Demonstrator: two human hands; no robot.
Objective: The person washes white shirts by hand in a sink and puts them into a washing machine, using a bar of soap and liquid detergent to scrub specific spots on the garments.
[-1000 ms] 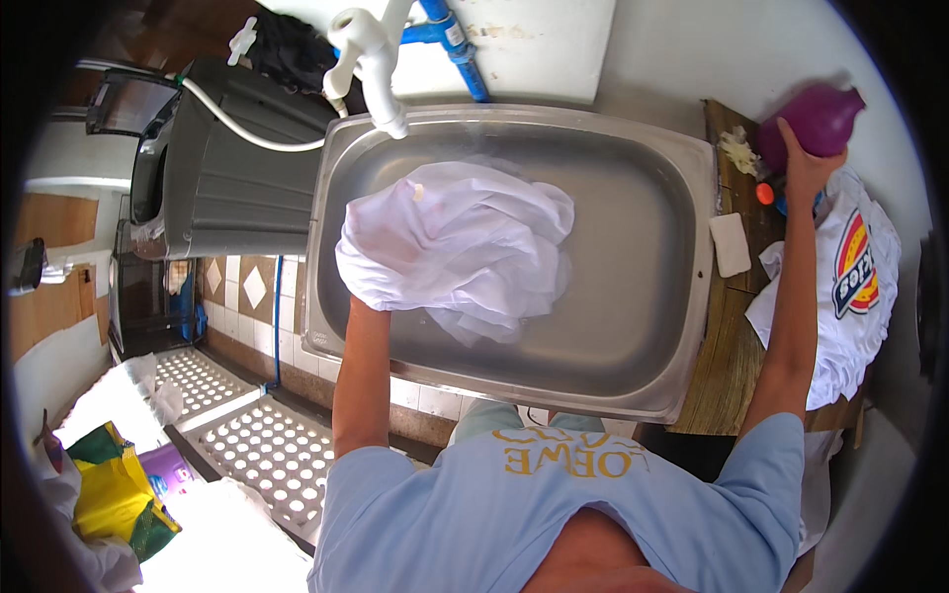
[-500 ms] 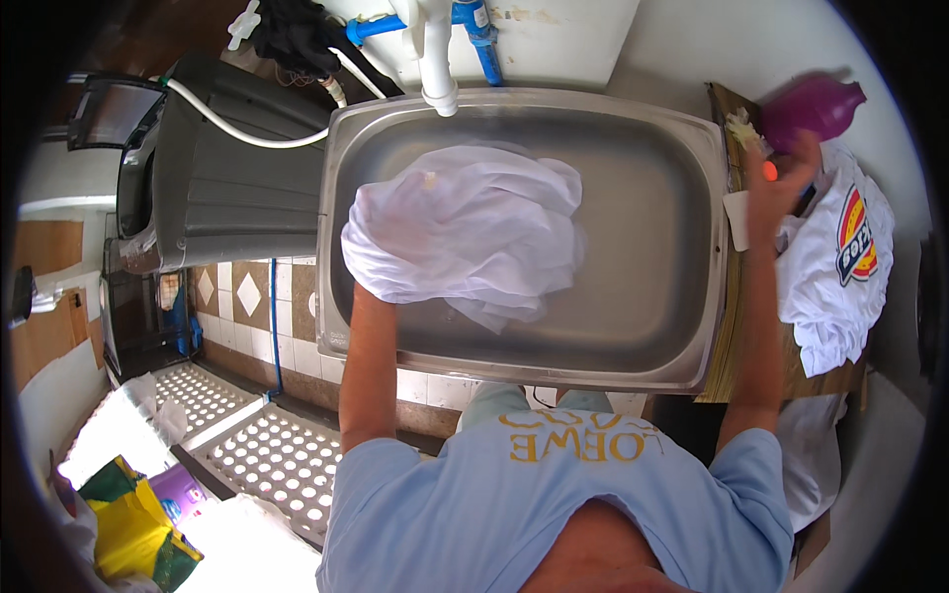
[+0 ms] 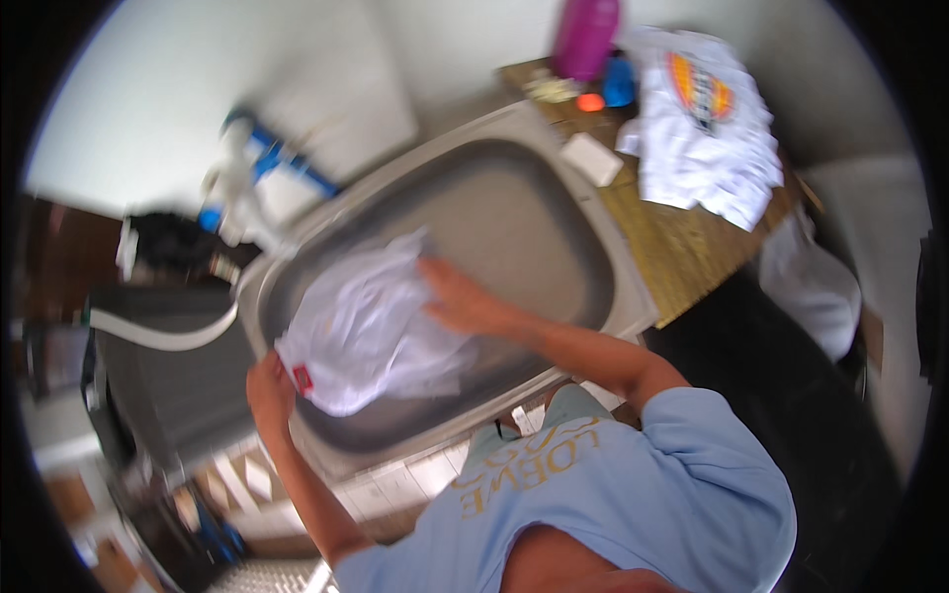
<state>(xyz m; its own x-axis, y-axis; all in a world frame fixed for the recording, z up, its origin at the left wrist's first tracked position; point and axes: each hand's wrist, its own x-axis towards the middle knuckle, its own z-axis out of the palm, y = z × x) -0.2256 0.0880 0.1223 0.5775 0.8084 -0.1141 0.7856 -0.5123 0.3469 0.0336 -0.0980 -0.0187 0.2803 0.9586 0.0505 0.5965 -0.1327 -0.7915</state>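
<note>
A wet-looking white garment (image 3: 366, 331) lies bunched in the left part of the steel sink (image 3: 519, 212), with a small red patch (image 3: 301, 379) at its lower left edge. My left hand (image 3: 267, 390) is at the sink's left rim, its fingers closed on the garment's edge beside that patch. Over the garment's right side reaches my right hand (image 3: 465, 301), fingers stretched out and thumb apart, at or touching the cloth. Motion blur softens both hands, and whether the right fingertips press on the fabric is unclear.
Right of the sink, a wooden board (image 3: 662, 237) bears a folded white printed shirt (image 3: 707, 128), a white block (image 3: 591, 158), an orange cap (image 3: 590, 102), a blue item (image 3: 618, 81) and a purple bottle (image 3: 586, 40). White and blue pipes (image 3: 262, 163) stand behind; a grey bin (image 3: 173, 366) is at left.
My right hand has come from the board's purple bottle to the garment. My left hand, earlier under the cloth, now holds its left edge. The whole view has tilted and shifted.
</note>
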